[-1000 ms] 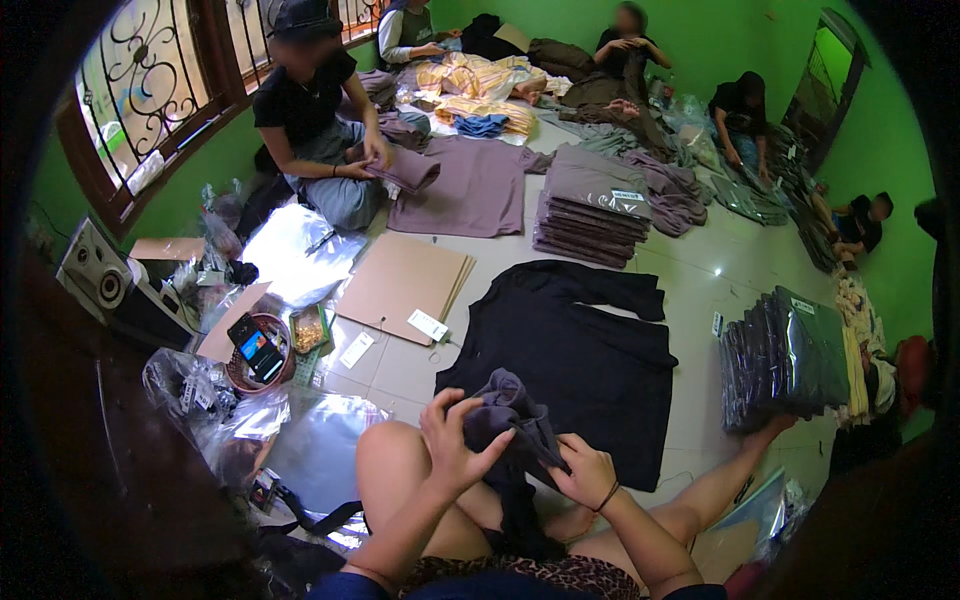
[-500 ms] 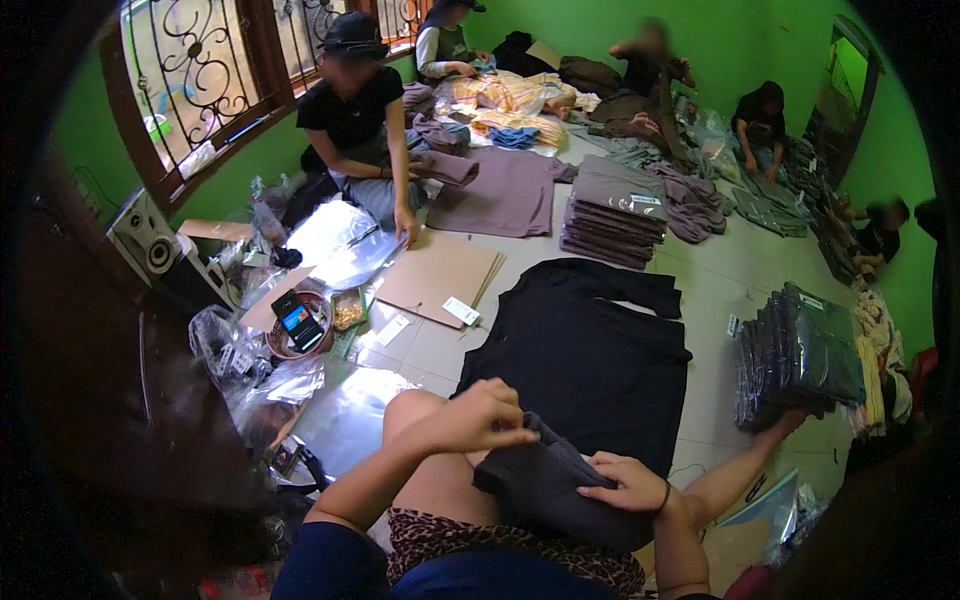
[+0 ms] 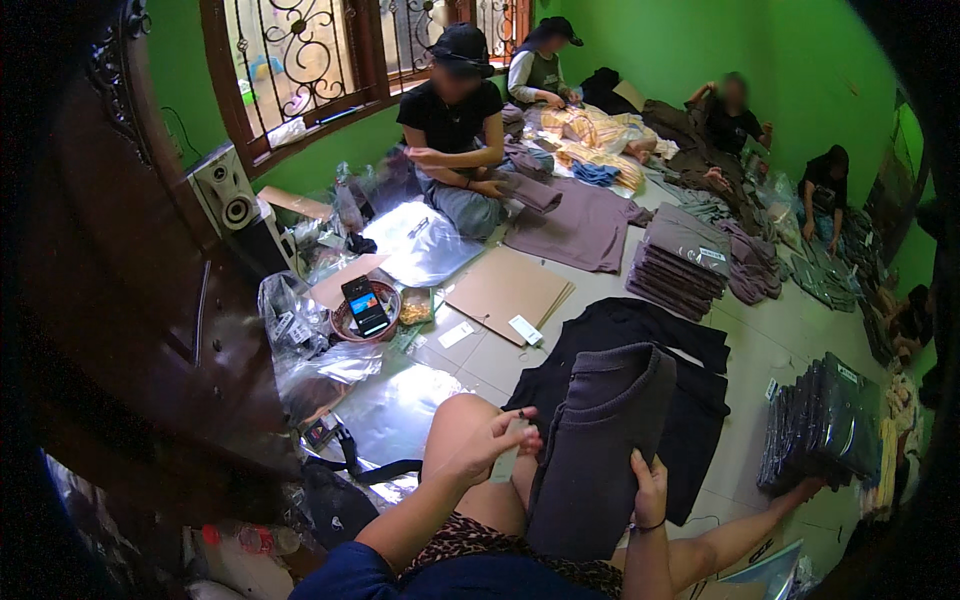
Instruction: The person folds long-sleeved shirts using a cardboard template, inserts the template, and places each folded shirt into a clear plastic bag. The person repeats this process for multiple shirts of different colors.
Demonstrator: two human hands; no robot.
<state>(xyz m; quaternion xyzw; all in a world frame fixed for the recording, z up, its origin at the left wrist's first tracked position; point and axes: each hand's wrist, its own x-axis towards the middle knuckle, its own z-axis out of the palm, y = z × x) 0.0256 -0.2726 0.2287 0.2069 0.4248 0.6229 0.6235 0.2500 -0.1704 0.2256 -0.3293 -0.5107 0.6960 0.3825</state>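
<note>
While seated on the floor (image 3: 600,300) with one knee raised, held a folded dark grey garment (image 3: 600,440) upright across the lap, presumably to keep its fold square. Right hand (image 3: 650,490) closed on the garment's lower right edge, thumb over the cloth, steadying it from the side. Left hand (image 3: 490,445) just left of the garment, fingers pinched on a small pale tag (image 3: 507,462), apparently brought close to the cloth's edge; whether tag and cloth touched, cannot tell. Hands apart, garment between them. Beyond the hands lay a black garment (image 3: 690,400) spread flat on the floor, likely as a working surface or next in line. Farther out, a cardboard sheet (image 3: 505,290) and a stack of folded grey garments (image 3: 680,260). Off to the right, a pile of bagged dark garments (image 3: 820,420). Off to the left, a bowl (image 3: 345,322) carrying a phone (image 3: 365,305), plus clear plastic bags (image 3: 400,405). Other persons seated well beyond, sorting cloth.
</note>
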